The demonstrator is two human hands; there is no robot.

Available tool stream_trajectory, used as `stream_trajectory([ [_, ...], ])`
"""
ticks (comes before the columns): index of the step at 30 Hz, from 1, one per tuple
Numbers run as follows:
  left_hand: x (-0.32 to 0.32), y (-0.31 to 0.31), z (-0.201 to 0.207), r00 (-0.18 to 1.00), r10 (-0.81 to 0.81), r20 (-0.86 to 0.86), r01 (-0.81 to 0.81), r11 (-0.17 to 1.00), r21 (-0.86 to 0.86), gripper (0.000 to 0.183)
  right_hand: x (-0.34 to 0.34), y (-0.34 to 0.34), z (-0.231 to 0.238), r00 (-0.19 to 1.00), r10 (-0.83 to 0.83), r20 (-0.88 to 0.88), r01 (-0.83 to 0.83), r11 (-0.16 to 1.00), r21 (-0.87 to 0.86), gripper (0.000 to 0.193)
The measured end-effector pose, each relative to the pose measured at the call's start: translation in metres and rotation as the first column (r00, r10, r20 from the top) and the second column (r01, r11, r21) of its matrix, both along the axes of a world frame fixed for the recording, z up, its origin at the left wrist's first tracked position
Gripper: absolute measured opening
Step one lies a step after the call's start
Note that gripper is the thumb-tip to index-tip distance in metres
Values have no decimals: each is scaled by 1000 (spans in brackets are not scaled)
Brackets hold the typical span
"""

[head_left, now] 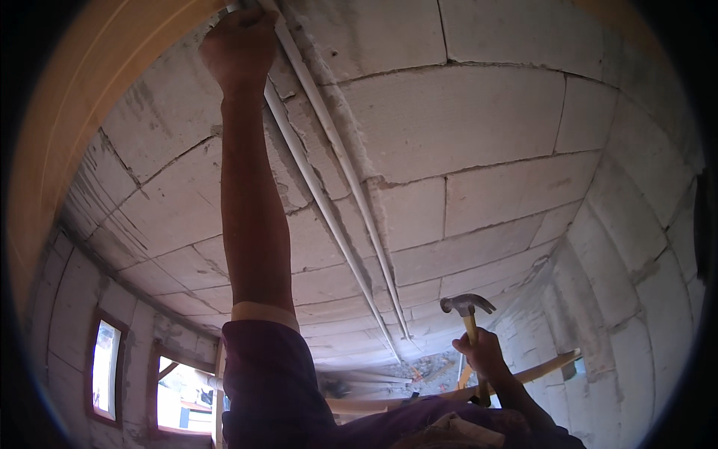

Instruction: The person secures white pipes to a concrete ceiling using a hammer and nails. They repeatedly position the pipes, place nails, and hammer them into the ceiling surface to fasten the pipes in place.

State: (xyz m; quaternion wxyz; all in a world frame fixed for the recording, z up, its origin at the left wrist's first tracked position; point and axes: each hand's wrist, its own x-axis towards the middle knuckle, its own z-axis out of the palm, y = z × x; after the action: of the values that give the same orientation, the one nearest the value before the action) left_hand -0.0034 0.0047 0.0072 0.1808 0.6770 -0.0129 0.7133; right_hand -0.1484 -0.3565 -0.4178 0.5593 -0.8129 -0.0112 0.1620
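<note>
Right fingers [489,349] clenching wood-handled claw hammer [470,325]; left fingers [241,24] curled, hold unclear, near slim pipes [336,140], rough blockwork [464,123]

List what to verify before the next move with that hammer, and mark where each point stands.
1. Hammer firmly in hand: ok, the right hand is wrapped around its handle.
2. Hammer head apart from the left hand: ok, the left hand is raised high, the hammer is far lower right.
3. Left hand's grip: cannot tell; it is up by the white pipes, but what its fingers hold is unclear.
4. Pipes fixed to the block wall: cannot tell; they run along it side by side, no fastening clearly visible.
5. Gloves on: not ok, both hands are bare.
</note>
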Motion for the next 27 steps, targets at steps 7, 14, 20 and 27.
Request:
stream_trajectory([
  [7,2,2,-2,994,93,65,-97,993,65,24,4,11,12,998,40,44,-40,999,-18,28],
  [14,-4,-1,9,992,126,-29,-125,992,36,23,4,12,10,997,54,56,-52,998,-31,29],
  [20,3,-10,-4,958,268,100,-276,958,73,20,4,8,5,998,55,41,-52,996,-66,29],
  [27,13,-6,-13,972,137,188,-150,987,56,26,1,15,0,992,95,83,-89,994,-65,29],
])
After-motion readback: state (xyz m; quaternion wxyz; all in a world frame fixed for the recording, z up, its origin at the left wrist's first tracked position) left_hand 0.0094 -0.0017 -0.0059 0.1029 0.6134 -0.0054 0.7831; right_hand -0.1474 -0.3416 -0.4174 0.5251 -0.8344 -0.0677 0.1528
